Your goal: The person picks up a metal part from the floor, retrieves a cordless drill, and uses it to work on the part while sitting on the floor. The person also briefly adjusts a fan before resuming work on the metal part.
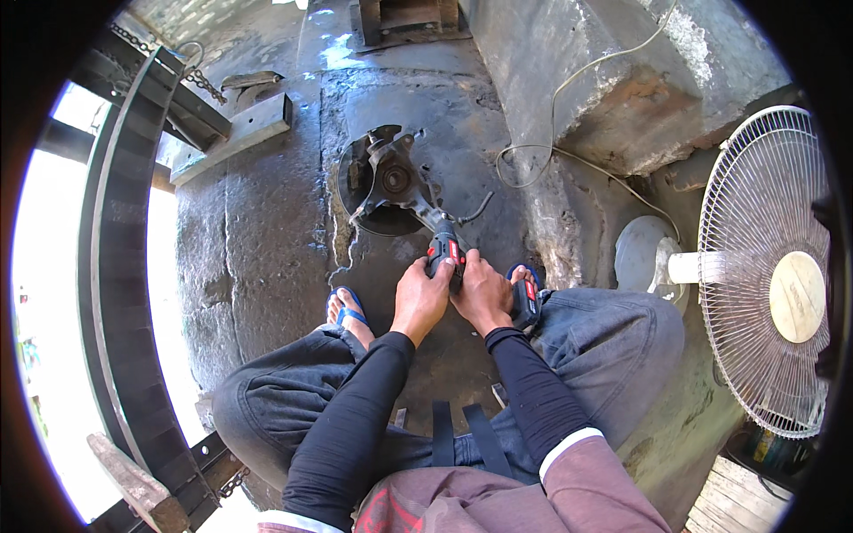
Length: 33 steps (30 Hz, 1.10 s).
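Note:
A black and red pistol-shaped cordless power tool (446,242) is held in both my hands, its nose pointing away from me. My left hand (421,298) is closed round its rear left side. On the right, my right hand (484,293) grips it, with the battery pack (526,307) lying beyond that wrist. The tool's nose meets, or lies right above, the lower right arm of a metal steering knuckle (394,180); actual contact is hard to tell. Under the knuckle, a dark brake disc (355,178) rests on the floor. A short bent hose or cable (478,208) sticks out beside them.
A white-grey fan (764,266) stands close on my right, its cable (553,115) running along the concrete block (635,107). Dark steel beams (124,258) rise at the left. My sandalled feet flank the work, and a metal frame (409,22) sits at the far end.

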### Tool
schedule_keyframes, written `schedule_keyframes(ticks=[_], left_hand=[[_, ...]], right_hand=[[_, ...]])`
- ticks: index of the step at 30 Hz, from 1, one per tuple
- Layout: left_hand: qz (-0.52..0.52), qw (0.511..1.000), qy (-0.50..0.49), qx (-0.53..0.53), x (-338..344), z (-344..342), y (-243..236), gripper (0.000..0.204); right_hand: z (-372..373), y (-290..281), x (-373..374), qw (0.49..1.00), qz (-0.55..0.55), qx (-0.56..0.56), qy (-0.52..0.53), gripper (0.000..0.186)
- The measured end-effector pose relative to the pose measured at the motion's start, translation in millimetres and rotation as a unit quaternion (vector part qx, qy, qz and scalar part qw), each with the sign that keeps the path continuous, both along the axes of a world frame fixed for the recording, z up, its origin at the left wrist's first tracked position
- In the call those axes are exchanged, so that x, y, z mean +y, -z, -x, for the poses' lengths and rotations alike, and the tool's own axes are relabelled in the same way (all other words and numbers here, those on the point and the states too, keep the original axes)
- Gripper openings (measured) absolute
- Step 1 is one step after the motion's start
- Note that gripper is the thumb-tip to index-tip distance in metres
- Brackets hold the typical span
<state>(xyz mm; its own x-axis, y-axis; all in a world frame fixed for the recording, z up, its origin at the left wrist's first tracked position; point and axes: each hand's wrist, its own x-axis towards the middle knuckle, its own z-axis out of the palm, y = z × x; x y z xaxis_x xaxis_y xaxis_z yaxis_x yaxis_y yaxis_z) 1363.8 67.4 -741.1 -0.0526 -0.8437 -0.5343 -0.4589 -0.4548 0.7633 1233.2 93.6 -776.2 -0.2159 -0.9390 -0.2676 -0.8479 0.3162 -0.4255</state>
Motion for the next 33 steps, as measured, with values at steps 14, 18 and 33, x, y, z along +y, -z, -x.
schedule_keyframes(ticks=[14, 18, 33], left_hand=[[0.030, 0.999, 0.035, -0.018, 1, 0, 2, 0.053], [0.004, 1.000, 0.017, 0.013, 1, 3, -1, 0.058], [0.031, 0.999, 0.037, -0.021, 5, 7, -16, 0.060]], right_hand=[[3, 18, 9, 0.999, 0.036, -0.016, 0.009, 0.039], [5, 15, 8, 0.999, 0.039, -0.015, 0.013, 0.040], [6, 0, 15, 0.999, -0.027, -0.022, 0.029, 0.040]])
